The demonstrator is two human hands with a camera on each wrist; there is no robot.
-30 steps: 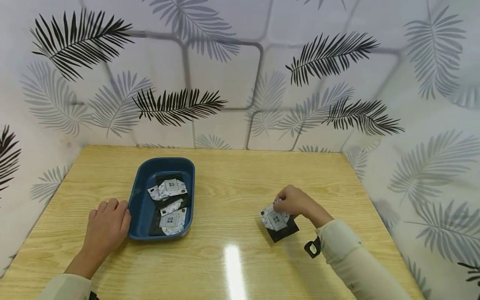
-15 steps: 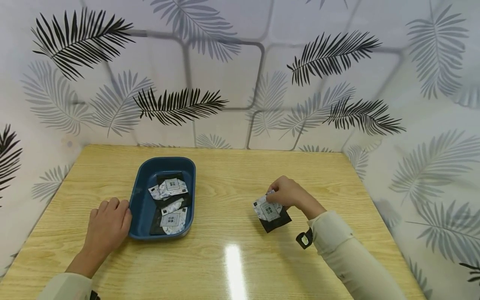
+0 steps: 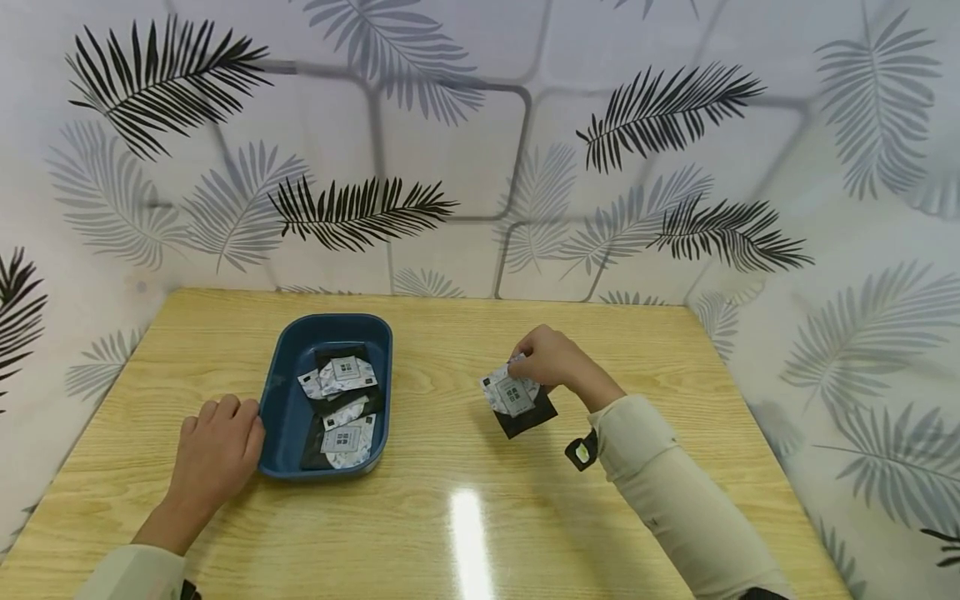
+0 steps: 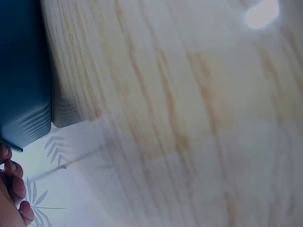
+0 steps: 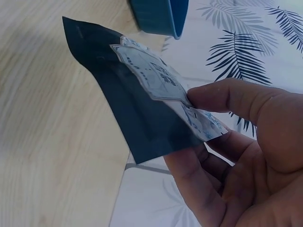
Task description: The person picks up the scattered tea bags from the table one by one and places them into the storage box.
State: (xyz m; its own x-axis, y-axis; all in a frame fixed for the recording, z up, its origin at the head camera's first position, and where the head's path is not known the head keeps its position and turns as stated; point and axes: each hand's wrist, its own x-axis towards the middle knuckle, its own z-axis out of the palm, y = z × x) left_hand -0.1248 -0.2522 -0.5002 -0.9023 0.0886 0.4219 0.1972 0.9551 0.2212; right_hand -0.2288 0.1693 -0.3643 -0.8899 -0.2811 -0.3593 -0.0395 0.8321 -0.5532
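Observation:
My right hand (image 3: 551,358) pinches a flat black packet (image 5: 137,113) with a white patterned front and a printed square label. It holds the packet tilted above the table, right of the blue bin (image 3: 272,400). In the right wrist view the thumb presses the front and the fingers lie behind. Several similar packets (image 3: 347,440) lie overlapping inside the bin. My left hand (image 3: 217,454) holds the bin at its left rim, its fingers bent (image 4: 16,184) beside the rim in the left wrist view. Part of that grip is hidden.
The bin stands on the left half of a light wooden table (image 3: 442,375). A wall covering with leaf prints (image 3: 450,150) rises behind and at the sides. A bright light reflection (image 3: 468,542) shows on the tabletop near the front.
My right hand has moved left and away from me with the packet, drawing closer to the bin. The left hand and the bin have stayed in place.

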